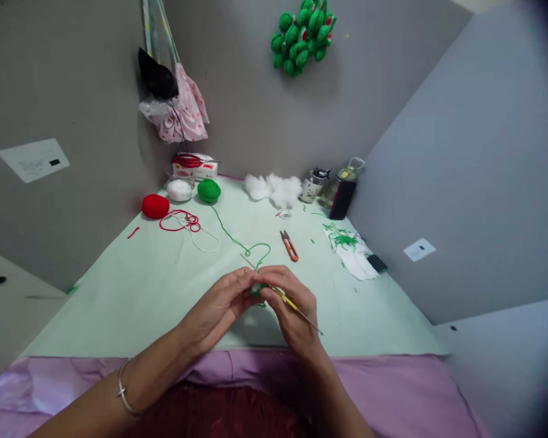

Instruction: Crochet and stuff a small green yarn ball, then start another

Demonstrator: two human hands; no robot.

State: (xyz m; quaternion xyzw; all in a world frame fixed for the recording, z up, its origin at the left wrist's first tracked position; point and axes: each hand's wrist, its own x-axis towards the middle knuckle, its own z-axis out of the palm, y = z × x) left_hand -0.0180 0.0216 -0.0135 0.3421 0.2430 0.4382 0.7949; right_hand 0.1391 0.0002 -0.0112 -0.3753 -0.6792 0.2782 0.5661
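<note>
A small green crocheted piece [257, 289] with something white in it sits between the fingertips of both hands, partly hidden by them. My left hand [223, 304] pinches it from the left. My right hand [295, 307] holds a crochet hook with a yellow grip [285, 297]; its thin metal end slants past the fingers toward the upper left. Green yarn [231, 234] runs from the green ball [209, 191] at the back of the table, loops above the hands and reaches the piece.
On the table [164, 304] lie red-handled snips [289, 246], a red ball [155, 207], a white ball [179, 190], loose red yarn [179, 221] and stuffing [284, 191]. Rightward are a pen cup [311, 187], a phone [343, 199] and green scraps on tissue [344, 239].
</note>
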